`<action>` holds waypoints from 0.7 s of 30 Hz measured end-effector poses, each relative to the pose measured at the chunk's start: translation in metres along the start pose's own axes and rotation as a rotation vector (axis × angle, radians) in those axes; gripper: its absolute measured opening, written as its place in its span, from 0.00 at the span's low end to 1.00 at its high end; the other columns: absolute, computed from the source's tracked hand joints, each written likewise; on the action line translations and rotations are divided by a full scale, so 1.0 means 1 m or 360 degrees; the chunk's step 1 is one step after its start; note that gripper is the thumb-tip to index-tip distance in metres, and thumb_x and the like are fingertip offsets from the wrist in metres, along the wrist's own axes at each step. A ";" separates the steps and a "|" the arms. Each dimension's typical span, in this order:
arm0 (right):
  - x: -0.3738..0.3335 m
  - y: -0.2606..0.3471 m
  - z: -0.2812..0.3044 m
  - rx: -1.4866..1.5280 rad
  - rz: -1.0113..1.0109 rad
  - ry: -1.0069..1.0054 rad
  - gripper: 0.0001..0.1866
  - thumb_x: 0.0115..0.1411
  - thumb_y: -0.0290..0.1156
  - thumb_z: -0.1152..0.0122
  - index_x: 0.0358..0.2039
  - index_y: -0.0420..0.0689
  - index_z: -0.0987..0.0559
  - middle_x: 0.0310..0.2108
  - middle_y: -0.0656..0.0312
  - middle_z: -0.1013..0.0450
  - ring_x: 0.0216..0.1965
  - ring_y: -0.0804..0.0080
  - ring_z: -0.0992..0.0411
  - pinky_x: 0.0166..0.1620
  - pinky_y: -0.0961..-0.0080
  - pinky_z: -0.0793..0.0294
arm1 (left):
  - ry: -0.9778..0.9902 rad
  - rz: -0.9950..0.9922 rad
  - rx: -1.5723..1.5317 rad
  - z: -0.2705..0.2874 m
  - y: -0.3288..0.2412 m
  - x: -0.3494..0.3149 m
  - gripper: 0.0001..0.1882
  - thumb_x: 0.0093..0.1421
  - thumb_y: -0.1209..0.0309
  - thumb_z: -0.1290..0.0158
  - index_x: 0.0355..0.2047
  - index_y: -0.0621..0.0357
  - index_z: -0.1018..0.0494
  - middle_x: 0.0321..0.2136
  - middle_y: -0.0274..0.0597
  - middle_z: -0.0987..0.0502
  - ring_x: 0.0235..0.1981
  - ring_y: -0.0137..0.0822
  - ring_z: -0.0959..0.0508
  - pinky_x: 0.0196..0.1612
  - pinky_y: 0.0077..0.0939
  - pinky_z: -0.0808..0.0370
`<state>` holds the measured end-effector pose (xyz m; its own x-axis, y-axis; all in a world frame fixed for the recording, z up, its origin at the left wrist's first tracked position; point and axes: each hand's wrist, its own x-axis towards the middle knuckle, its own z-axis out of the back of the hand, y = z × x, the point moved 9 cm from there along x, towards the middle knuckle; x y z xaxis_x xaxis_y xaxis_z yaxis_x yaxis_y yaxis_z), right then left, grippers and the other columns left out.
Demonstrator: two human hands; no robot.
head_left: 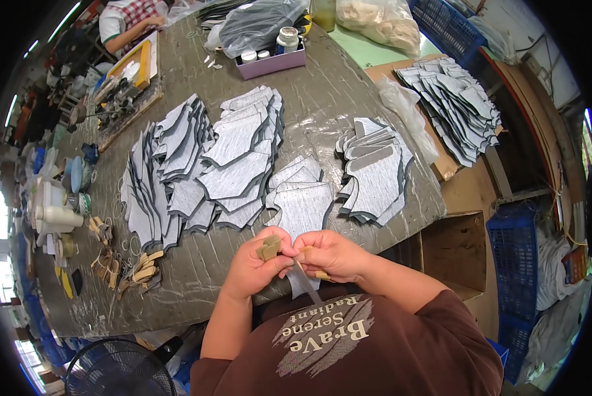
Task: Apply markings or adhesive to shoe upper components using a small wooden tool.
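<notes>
Where the two hands meet: the left hand [259, 262] and the right hand [335, 255] come together at the fingertips, at the near edge of a dark, glossy, plastic-covered table [323, 99].
Left grip: closed, pinching a small bundle of flat olive-tan tabs [268, 249], whose blunt ends stick out beside the thumb.
Right grip: fingers curled in, thumb and forefinger pinching a small yellowish piece [307, 251]; I cannot tell its full shape.
Narrow dark-grey flat strip [310, 288]: just below the fingertips, its long axis slanting toward the person and slightly right, lower end against the brown printed T-shirt [401, 336].
Pale-grey flecked panel with curved sides [302, 206]: partly beneath the hands, long axis running away from the person, straight broad edge at the far end.
Grey stacks: overlapping pale-grey cut pieces [240, 155] fan out to the left; another dark-edged pale-grey pile [378, 175] sits to the right.
Tan bundles: elongated tan pieces [144, 269] lie well left of the hands.
</notes>
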<state>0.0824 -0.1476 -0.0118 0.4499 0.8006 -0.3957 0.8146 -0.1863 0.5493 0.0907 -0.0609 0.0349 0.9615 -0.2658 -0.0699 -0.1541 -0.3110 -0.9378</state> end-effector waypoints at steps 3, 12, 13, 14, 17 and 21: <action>-0.003 0.005 -0.006 0.0022 0.0084 0.0044 0.03 0.61 0.28 0.50 0.31 0.44 0.29 0.23 0.66 0.32 0.15 0.86 0.43 0.18 0.88 0.45 | 0.0013 -0.0401 0.0768 0.000 -0.013 0.000 0.03 0.54 0.83 0.46 0.27 0.62 0.28 0.34 0.37 0.32 0.23 0.26 0.30 0.27 0.19 0.32; -0.118 0.115 0.064 -0.0003 0.1696 -0.0689 0.05 0.58 0.21 0.57 0.28 0.45 0.35 0.22 0.62 0.36 0.15 0.84 0.47 0.20 0.85 0.43 | -0.0276 0.0365 0.0063 0.025 0.049 0.012 0.09 0.63 0.76 0.59 0.41 0.69 0.34 0.47 0.53 0.31 0.41 0.37 0.25 0.44 0.31 0.25; -0.142 0.127 0.073 -0.0161 0.1891 -0.0821 0.04 0.58 0.22 0.57 0.28 0.45 0.35 0.21 0.64 0.38 0.15 0.84 0.48 0.20 0.85 0.43 | -0.0280 0.0363 0.0062 0.026 0.053 0.004 0.09 0.63 0.76 0.59 0.41 0.69 0.34 0.47 0.53 0.31 0.41 0.37 0.25 0.44 0.31 0.25; -0.171 0.135 0.089 -0.0307 0.2063 -0.1038 0.03 0.59 0.23 0.57 0.28 0.45 0.35 0.21 0.65 0.39 0.16 0.83 0.48 0.21 0.85 0.42 | -0.0340 0.0362 -0.0005 0.029 0.058 -0.004 0.10 0.63 0.76 0.59 0.42 0.70 0.34 0.46 0.53 0.30 0.41 0.37 0.25 0.46 0.32 0.25; -0.273 0.128 0.161 -0.0703 0.2340 -0.2197 0.03 0.61 0.23 0.57 0.32 0.42 0.33 0.23 0.64 0.38 0.23 0.81 0.40 0.27 0.85 0.37 | -0.0422 0.0389 -0.0132 0.027 0.063 -0.027 0.11 0.64 0.77 0.61 0.43 0.71 0.35 0.46 0.55 0.30 0.42 0.38 0.26 0.49 0.36 0.26; -0.317 0.108 0.240 -0.1956 -0.0507 -0.3366 0.12 0.57 0.28 0.47 0.41 0.40 0.29 0.37 0.53 0.27 0.39 0.61 0.28 0.44 0.66 0.31 | -0.0455 0.0329 -0.0233 0.030 0.060 -0.037 0.10 0.64 0.77 0.61 0.42 0.70 0.34 0.46 0.55 0.31 0.42 0.40 0.25 0.50 0.38 0.26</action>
<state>0.1155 -0.5586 -0.0035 0.6394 -0.7683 0.0290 0.7672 0.6401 0.0411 0.0525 -0.0423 -0.0289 0.9283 -0.0774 -0.3638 -0.3622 -0.4103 -0.8369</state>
